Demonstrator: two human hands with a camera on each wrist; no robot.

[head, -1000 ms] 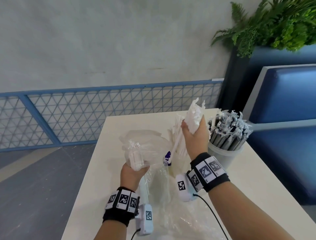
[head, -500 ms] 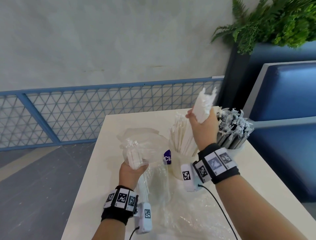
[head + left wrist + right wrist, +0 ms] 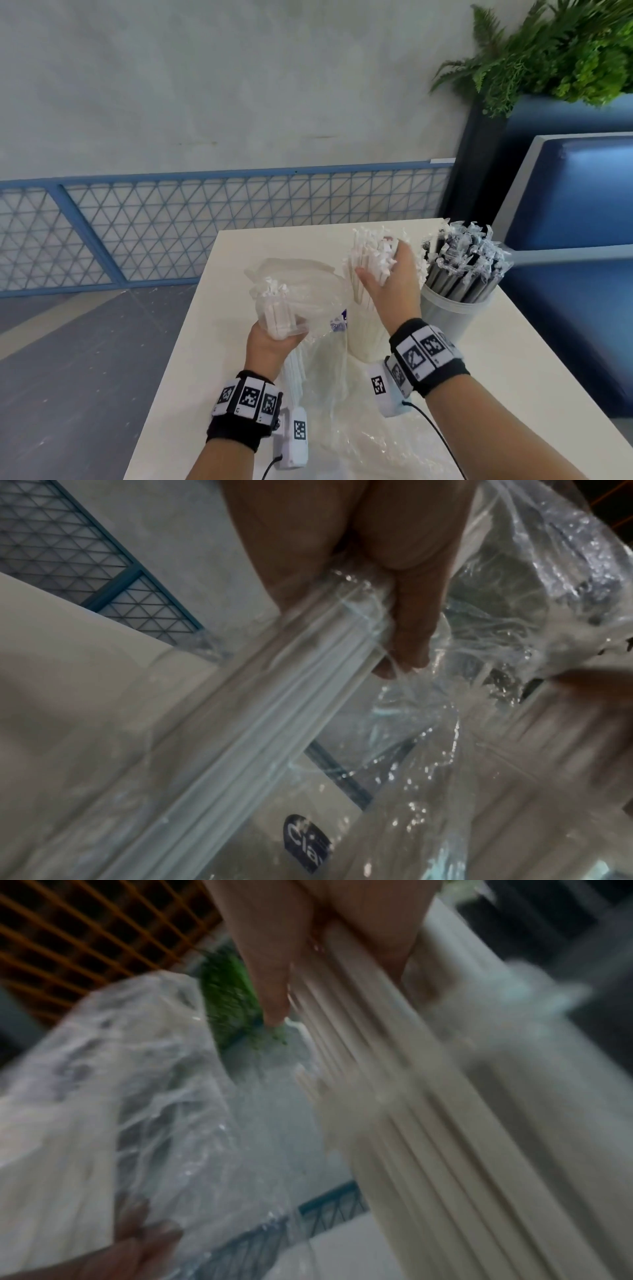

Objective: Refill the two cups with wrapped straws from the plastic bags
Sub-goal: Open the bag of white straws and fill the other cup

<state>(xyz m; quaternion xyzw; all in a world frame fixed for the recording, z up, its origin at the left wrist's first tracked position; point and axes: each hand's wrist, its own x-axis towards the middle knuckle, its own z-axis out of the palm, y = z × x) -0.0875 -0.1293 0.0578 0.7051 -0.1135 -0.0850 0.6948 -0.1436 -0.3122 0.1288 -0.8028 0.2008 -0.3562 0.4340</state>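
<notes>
My left hand [image 3: 274, 341] grips a clear plastic bag [image 3: 310, 287] around a small bundle of white wrapped straws [image 3: 276, 308], held upright over the table; the left wrist view shows those bagged straws [image 3: 274, 710] under my curled fingers [image 3: 411, 615]. My right hand [image 3: 387, 274] is at the white cup [image 3: 363, 339], fingers spread loosely against the white straws [image 3: 366, 253] standing in it. The right wrist view is blurred, with my thumb [image 3: 270, 961] lying along those straws [image 3: 411, 1096]. A clear cup [image 3: 445, 318] to the right holds several dark wrapped straws [image 3: 462, 260].
A crumpled empty plastic bag [image 3: 359, 442] lies on the white table [image 3: 513, 377] in front of the cups. A blue bench [image 3: 575, 212] and a planter [image 3: 561, 51] stand to the right. A blue mesh railing [image 3: 171, 222] runs behind the table.
My right hand brought a raised bundle of white straws down into the white cup and loosened its fingers. The left hand kept hold of the bag.
</notes>
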